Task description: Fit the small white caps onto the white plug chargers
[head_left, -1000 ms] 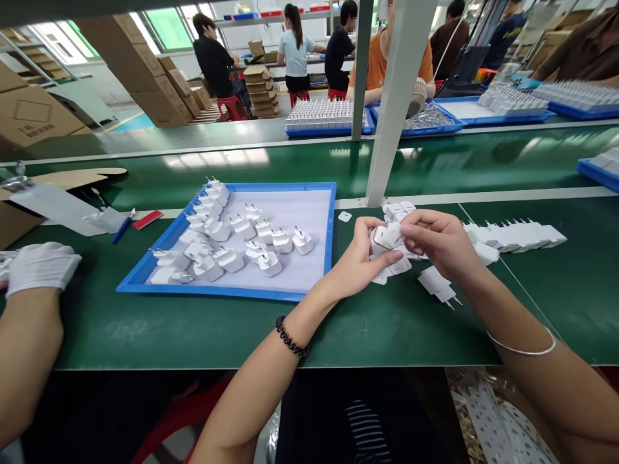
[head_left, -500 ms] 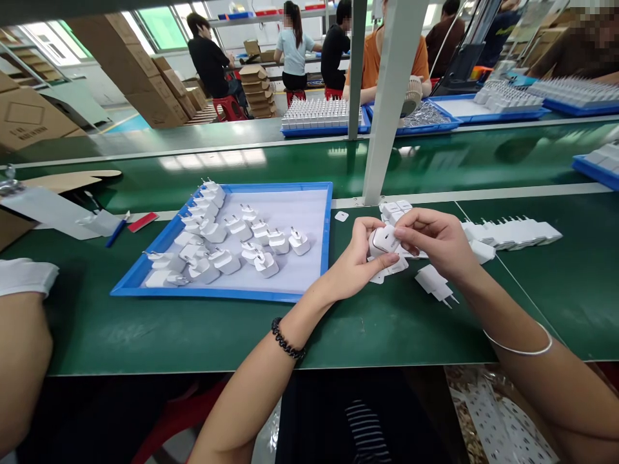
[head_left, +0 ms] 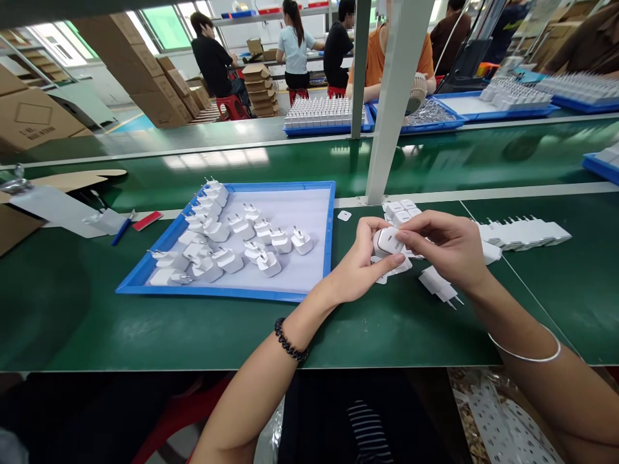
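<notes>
My left hand (head_left: 366,261) grips a white wall charger (head_left: 388,241) between thumb and fingers, its face with a small port turned up. Thumb and forefinger of my right hand (head_left: 447,248) pinch the charger's right edge; whether a thin piece is also between them I cannot tell. Beneath and behind the hands lie small white face plates (head_left: 402,265) and a cluster of white charger pieces (head_left: 399,210), partly hidden. One charger with two pins (head_left: 439,285) lies on its side below my right hand. A row of chargers (head_left: 527,232) stands to the right.
A blue-rimmed tray (head_left: 271,187) with several chargers (head_left: 268,263) lies to the left on the green bench (head_left: 203,335). A loose plate (head_left: 344,216) lies beside it. A white post (head_left: 382,148) rises behind my hands. Co-workers sit across the bench.
The view has shifted slightly, moving things a little to the right. The neighbour's arm at the left has left the bench. Both my hands stay on the charger.
</notes>
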A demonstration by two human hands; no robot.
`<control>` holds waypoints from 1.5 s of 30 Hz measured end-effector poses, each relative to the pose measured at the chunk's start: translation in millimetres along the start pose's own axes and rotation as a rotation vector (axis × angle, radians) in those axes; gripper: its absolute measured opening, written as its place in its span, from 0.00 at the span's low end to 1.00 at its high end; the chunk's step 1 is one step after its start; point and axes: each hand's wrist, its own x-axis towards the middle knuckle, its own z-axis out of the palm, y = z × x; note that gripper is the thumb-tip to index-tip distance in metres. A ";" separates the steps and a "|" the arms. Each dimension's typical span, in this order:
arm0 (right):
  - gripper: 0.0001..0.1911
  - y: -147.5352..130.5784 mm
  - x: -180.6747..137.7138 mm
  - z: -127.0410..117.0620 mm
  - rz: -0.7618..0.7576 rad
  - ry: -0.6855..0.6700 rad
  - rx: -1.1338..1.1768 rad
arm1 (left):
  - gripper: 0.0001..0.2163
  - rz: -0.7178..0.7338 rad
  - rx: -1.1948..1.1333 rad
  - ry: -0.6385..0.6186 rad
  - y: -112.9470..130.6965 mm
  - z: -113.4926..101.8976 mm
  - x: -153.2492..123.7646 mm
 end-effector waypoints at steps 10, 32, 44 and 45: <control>0.08 -1.2 2.0 -2.3 -0.057 -0.035 -0.020 | 0.17 0.047 0.058 0.000 0.4 1.3 -1.0; 0.06 1.0 2.9 -1.9 -0.057 -0.061 -0.017 | 0.16 0.155 0.197 0.006 -4.4 -1.7 -1.6; 0.05 5.4 2.0 2.9 -0.074 -0.053 -0.037 | 0.17 0.157 0.183 0.000 -5.8 0.8 -0.8; 0.04 5.6 2.2 3.0 -0.070 -0.052 -0.021 | 0.17 0.158 0.184 0.004 -5.7 0.7 -0.6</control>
